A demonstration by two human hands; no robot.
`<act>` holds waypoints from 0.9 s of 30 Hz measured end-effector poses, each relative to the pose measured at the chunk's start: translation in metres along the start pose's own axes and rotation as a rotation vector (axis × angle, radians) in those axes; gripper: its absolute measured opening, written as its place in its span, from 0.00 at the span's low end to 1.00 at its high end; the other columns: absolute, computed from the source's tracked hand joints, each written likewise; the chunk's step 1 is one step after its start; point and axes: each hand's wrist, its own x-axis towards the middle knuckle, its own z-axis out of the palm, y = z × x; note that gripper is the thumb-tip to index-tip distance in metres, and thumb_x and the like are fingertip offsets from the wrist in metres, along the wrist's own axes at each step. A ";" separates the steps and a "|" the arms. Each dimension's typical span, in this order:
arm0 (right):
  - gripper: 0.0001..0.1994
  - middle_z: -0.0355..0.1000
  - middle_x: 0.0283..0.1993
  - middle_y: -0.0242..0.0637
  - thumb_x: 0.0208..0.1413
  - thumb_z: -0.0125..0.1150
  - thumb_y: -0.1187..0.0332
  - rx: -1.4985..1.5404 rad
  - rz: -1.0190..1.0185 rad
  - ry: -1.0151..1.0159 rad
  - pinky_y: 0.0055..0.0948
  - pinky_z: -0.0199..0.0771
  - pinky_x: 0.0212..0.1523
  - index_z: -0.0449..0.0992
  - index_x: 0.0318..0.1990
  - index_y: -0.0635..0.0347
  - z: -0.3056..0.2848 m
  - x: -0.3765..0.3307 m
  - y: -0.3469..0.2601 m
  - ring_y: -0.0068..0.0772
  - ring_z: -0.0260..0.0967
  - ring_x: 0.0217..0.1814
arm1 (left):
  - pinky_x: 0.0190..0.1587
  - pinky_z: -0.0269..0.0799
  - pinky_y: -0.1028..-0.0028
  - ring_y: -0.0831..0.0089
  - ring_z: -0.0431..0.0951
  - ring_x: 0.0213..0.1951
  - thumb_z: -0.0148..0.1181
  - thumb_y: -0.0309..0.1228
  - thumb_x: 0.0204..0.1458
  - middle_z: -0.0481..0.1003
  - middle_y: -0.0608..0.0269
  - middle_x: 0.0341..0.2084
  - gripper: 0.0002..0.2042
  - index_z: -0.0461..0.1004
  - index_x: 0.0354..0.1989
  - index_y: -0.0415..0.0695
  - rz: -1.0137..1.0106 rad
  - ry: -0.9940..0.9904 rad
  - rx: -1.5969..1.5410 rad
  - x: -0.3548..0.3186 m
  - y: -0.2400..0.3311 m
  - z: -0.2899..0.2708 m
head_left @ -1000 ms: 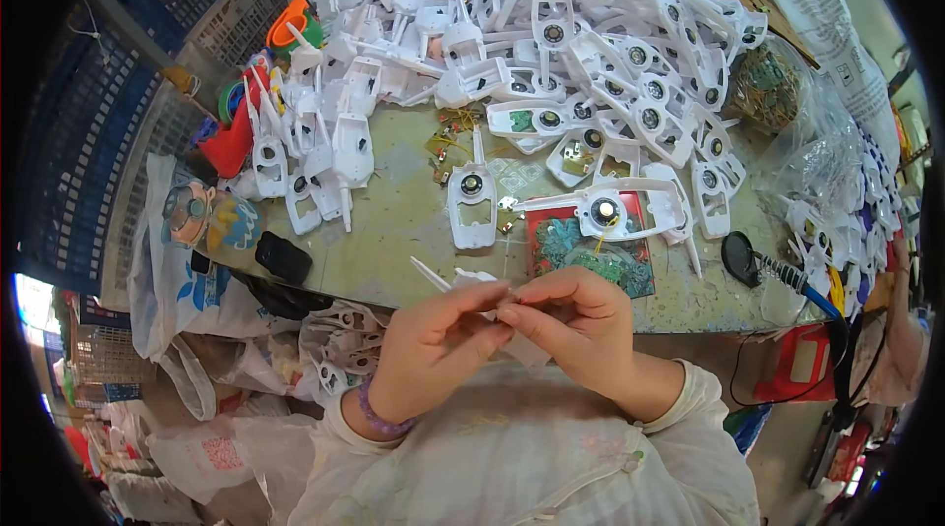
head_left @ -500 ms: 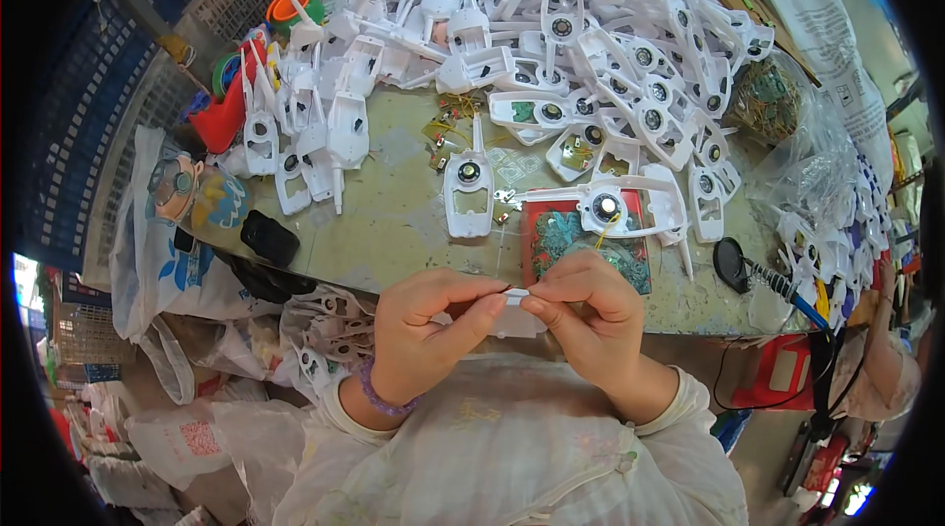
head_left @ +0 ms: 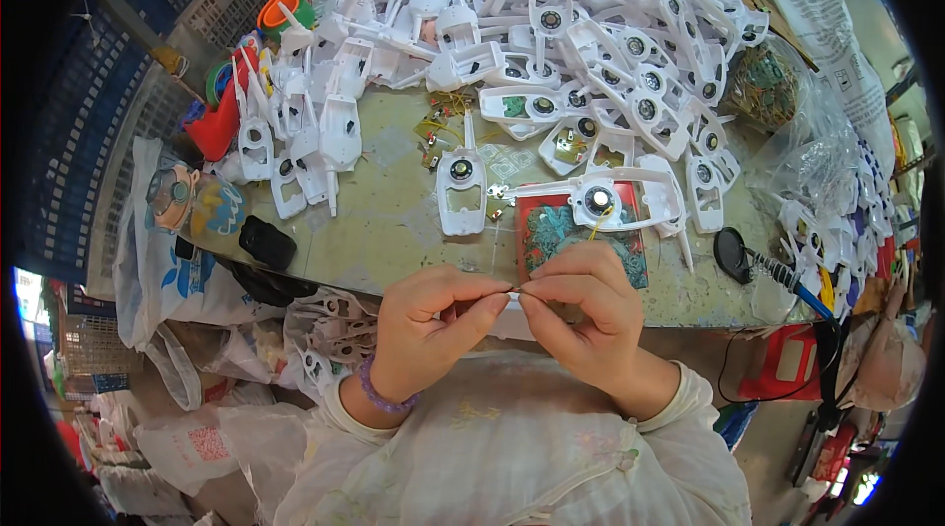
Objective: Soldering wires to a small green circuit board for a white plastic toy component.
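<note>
In front of my body, both hands meet fingertip to fingertip. My left hand (head_left: pixel 428 324) is closed in a pinch, thumb against forefinger, on a thin dark strand (head_left: pixel 515 290) that looks like a wire. My right hand (head_left: pixel 589 314) pinches the same strand from the other side. Below the fingertips a white plastic piece (head_left: pixel 514 322) shows in part; the hands hide the rest. Just beyond my right hand, a white plastic housing (head_left: pixel 650 193) with a round speaker (head_left: pixel 598 200) lies across a red tray (head_left: pixel 522 243) of green circuit boards. From the speaker a yellow wire (head_left: pixel 597 227) runs toward that hand.
Many white housings (head_left: pixel 610 44) are heaped at the back of the table. One housing with a speaker (head_left: pixel 461 170) lies alone, near small boards with wires (head_left: pixel 433 147). To the right are a round black object (head_left: pixel 730 255) and a blue cable (head_left: pixel 812 302); plastic bags hang at left.
The fingertips of both hands have come closer together over the strand. Less of the white piece beneath them shows. The whole view has shifted slightly.
</note>
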 end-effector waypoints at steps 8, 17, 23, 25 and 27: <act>0.12 0.74 0.34 0.34 0.37 0.71 0.79 -0.073 -0.053 -0.001 0.31 0.68 0.37 0.79 0.33 0.60 -0.002 -0.003 0.004 0.36 0.68 0.37 | 0.25 0.61 0.81 0.82 0.68 0.21 0.63 0.25 0.50 0.73 0.67 0.20 0.07 0.80 0.37 0.40 -0.039 -0.028 -0.016 0.001 0.002 0.004; 0.16 0.72 0.40 0.34 0.32 0.70 0.72 -0.277 -0.474 -0.245 0.36 0.68 0.44 0.77 0.34 0.58 0.001 -0.023 0.007 0.34 0.69 0.45 | 0.27 0.66 0.78 0.77 0.72 0.23 0.63 0.23 0.48 0.75 0.64 0.22 0.05 0.78 0.34 0.39 -0.084 0.065 -0.011 0.006 -0.005 0.005; 0.17 0.72 0.40 0.32 0.31 0.70 0.71 -0.310 -0.336 -0.039 0.36 0.66 0.41 0.78 0.36 0.59 -0.013 -0.019 0.010 0.35 0.67 0.42 | 0.23 0.66 0.75 0.70 0.73 0.20 0.65 0.23 0.44 0.74 0.63 0.18 0.06 0.79 0.32 0.42 0.175 -0.044 0.214 0.007 -0.001 0.006; 0.18 0.72 0.39 0.31 0.31 0.70 0.72 -0.346 -0.339 -0.032 0.36 0.65 0.39 0.79 0.36 0.59 -0.016 -0.016 0.009 0.36 0.66 0.40 | 0.22 0.65 0.75 0.70 0.72 0.19 0.66 0.23 0.43 0.73 0.64 0.17 0.06 0.79 0.31 0.43 0.202 -0.039 0.245 0.007 0.001 0.008; 0.18 0.72 0.38 0.30 0.31 0.70 0.71 -0.441 -0.334 -0.004 0.36 0.65 0.38 0.79 0.36 0.58 -0.018 -0.017 0.007 0.35 0.66 0.40 | 0.21 0.64 0.75 0.71 0.72 0.19 0.66 0.23 0.42 0.73 0.64 0.17 0.07 0.79 0.31 0.44 0.225 -0.057 0.272 0.008 0.001 0.009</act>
